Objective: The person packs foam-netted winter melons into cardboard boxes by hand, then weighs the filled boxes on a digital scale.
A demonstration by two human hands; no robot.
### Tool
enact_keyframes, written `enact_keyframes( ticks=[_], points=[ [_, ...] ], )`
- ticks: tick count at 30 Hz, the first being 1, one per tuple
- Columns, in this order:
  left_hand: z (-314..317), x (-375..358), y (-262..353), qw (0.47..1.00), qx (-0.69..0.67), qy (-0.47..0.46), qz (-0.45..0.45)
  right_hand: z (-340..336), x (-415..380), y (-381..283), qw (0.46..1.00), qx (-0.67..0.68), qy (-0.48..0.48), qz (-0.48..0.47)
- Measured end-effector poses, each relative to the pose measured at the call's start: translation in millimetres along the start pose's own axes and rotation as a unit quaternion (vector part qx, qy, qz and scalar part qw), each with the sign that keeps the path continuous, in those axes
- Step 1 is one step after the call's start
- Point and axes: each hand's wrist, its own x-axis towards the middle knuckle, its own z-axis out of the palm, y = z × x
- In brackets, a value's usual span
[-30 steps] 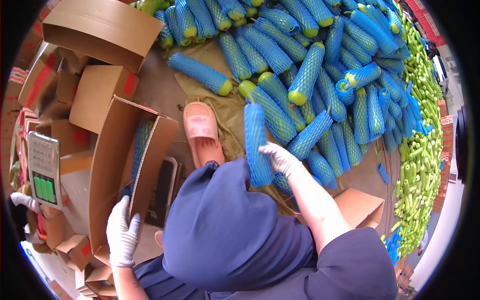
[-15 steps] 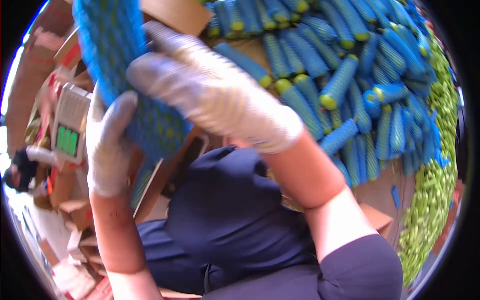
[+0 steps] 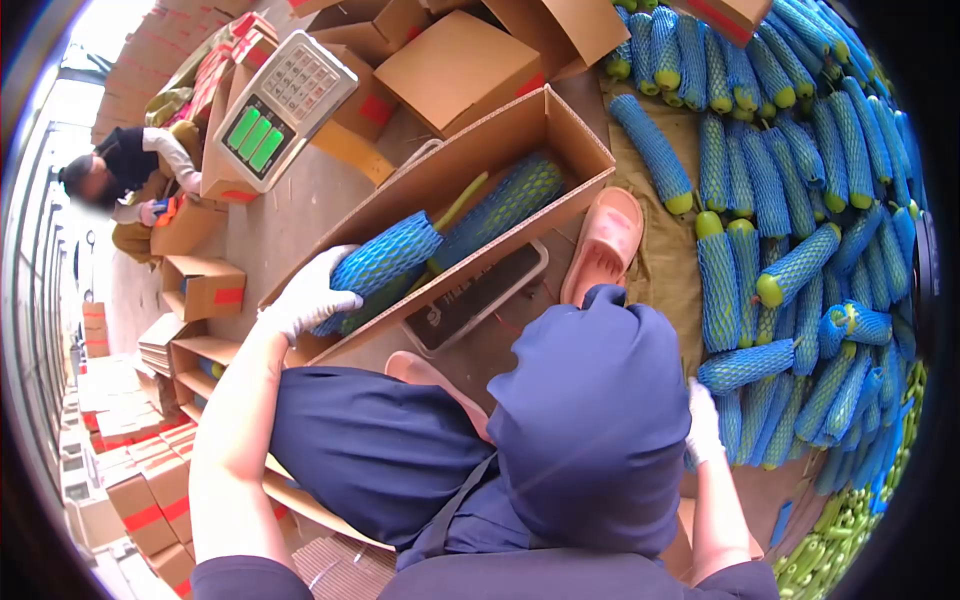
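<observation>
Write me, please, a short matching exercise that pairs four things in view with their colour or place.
Things:
1. Left hand
2. Right hand
3. Sandals
4. Scale

Colours and places:
A. Pink
B. Beside the netted pile
C. Grey, with green display panels
D. On a netted gourd at the long open box

Pairs: 1-D; 2-B; 3-A; 4-C

Box [image 3: 577, 143] L – veg pile [image 3: 768, 185] R
</observation>
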Motion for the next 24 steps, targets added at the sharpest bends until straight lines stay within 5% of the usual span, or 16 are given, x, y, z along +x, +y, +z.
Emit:
enact_keyframes(
  ticks=[2,4,7,11,13,18,24],
  points=[
    [3.6,3.2,-5.2,0.995,0.100,-0.002,-0.017,14.6,-9.5,3.6,0.997,-0.039,-0.050,0.034],
    [4.5,10.1,-20.8,0.986,0.164,0.010,-0.004,23.4,-17.7,-14.1,0.989,-0.141,0.036,0.022],
    [3.3,11.0,-36.7,0.968,0.227,0.091,0.053,48.4,-8.0,14.4,0.985,-0.100,0.138,0.040],
    [-5.2,-2.1,-17.7,0.971,0.082,0.210,0.080,50.5,-12.0,41.0,0.978,-0.009,0.173,0.120],
    [-6.7,-11.7,-3.0,0.970,0.080,0.217,0.081,46.4,-29.0,43.2,0.980,-0.039,0.179,0.076],
    [-27.9,5.1,-70.0,0.975,-0.065,0.179,0.112,42.4,-34.9,58.3,0.979,-0.058,0.105,0.165],
    [-32.8,3.6,-83.0,0.978,-0.067,0.179,0.085,16.7,-25.9,58.2,0.977,-0.096,0.010,0.189]
  ],
)
